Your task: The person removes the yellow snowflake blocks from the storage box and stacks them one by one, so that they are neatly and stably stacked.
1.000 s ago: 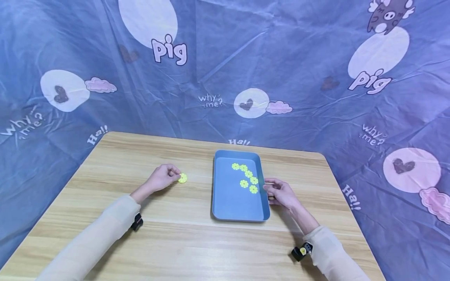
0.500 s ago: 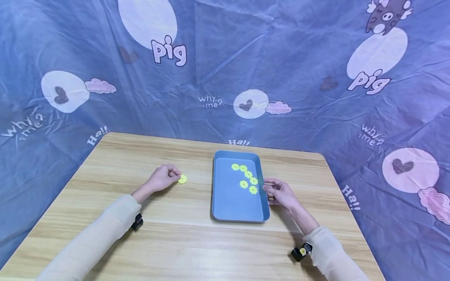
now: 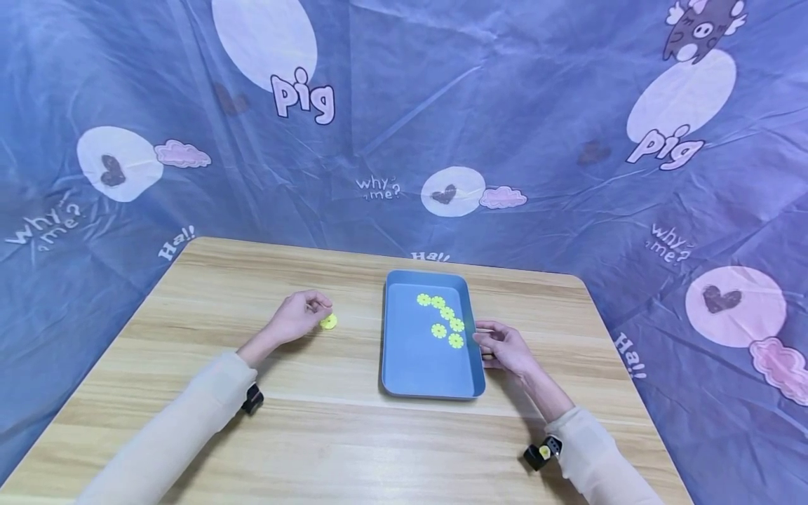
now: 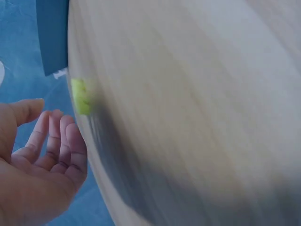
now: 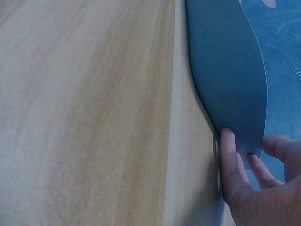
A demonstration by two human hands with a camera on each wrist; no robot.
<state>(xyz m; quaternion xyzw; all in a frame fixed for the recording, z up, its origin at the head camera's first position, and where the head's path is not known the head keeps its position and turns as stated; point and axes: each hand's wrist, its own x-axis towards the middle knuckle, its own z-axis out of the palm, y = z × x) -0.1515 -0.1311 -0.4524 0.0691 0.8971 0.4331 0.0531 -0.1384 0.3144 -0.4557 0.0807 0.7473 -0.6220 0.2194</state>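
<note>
A yellow notched plastic disc lies on the wooden table, left of the tray. My left hand hovers just over it, fingertips overlapping its edge in the head view. In the left wrist view, that hand's thumb and loosely bent fingers hold nothing, and the disc stays on the table beyond them. A blue rectangular tray holds several similar yellow discs towards its right side. My right hand grips the tray's right side, thumb at the rim and fingers against the outer wall.
The table has a light wood-grain top with rounded far corners. A blue printed cloth hangs behind it and at both sides. Each wrist carries a small black camera.
My left hand's fingers have come off the disc, lifting slightly and shifting a little right. The disc stays where it was. The right hand and the tray have not moved.
</note>
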